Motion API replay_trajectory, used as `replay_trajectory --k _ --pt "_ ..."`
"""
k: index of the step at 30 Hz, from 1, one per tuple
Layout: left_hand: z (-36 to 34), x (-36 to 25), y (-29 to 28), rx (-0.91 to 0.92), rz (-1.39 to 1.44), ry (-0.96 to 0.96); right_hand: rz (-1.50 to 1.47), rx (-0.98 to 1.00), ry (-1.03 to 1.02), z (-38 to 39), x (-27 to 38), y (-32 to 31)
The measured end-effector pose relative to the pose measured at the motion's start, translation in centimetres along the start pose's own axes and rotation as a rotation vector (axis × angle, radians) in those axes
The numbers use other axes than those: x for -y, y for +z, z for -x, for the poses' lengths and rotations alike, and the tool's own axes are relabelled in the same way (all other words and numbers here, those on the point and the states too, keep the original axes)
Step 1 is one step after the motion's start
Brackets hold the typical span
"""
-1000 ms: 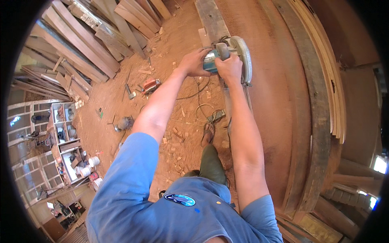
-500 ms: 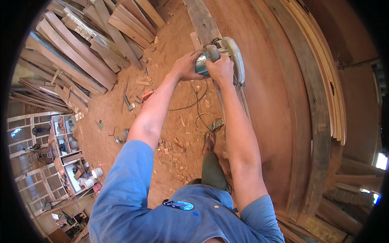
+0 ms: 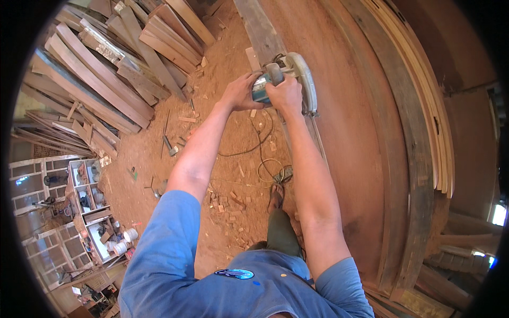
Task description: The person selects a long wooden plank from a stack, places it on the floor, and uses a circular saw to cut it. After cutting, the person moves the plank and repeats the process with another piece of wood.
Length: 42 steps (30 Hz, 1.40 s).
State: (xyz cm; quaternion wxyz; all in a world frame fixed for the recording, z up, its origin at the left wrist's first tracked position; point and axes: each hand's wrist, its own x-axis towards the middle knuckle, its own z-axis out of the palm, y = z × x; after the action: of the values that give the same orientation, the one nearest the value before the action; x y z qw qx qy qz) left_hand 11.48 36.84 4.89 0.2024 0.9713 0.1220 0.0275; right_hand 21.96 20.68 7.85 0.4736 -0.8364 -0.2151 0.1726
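Observation:
A circular saw (image 3: 303, 79) with a teal motor body and a pale grey blade guard rests at the left edge of a wide reddish-brown board (image 3: 344, 143). My left hand (image 3: 238, 93) is closed round the motor body from the left. On the saw's dark rear handle, my right hand (image 3: 286, 96) is wrapped tight. Both arms are stretched far forward. The blade is hidden under the guard. A grey weathered plank (image 3: 261, 33) runs away beyond the saw.
Leaning boards (image 3: 98, 79) crowd the far left. A power cord (image 3: 249, 152) loops over the dusty ground near my foot (image 3: 275, 197), among wood offcuts (image 3: 228, 209). A hammer (image 3: 170, 147) lies left of my forearm. Long strips (image 3: 432, 116) are stacked right; a shelf unit (image 3: 87, 212) stands left.
Both hands keep their hold on the saw, which sits slightly lower and further left in the picture. The whole view has shifted a little. An orange object is now hidden by my left forearm.

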Motion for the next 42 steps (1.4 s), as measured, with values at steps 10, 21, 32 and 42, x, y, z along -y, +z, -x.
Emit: replay_trajectory --k 10,21,32,42 --pt "-2.7 3.1 -0.6 0.024 0.015 -0.031 -0.003 0.049 0.048 -3.2 1.4 1.2" --pt "-5.9 5.8 -2.0 0.027 0.002 -0.029 0.011 0.059 0.052 -7.3 2.4 3.1" --pt "-7.9 7.2 -2.9 0.017 0.031 -0.017 0.003 0.080 0.078 -9.6 3.4 4.0" --pt "-11.0 10.3 -3.9 0.048 0.003 -0.043 -0.025 0.081 0.076 -12.9 5.1 5.0"
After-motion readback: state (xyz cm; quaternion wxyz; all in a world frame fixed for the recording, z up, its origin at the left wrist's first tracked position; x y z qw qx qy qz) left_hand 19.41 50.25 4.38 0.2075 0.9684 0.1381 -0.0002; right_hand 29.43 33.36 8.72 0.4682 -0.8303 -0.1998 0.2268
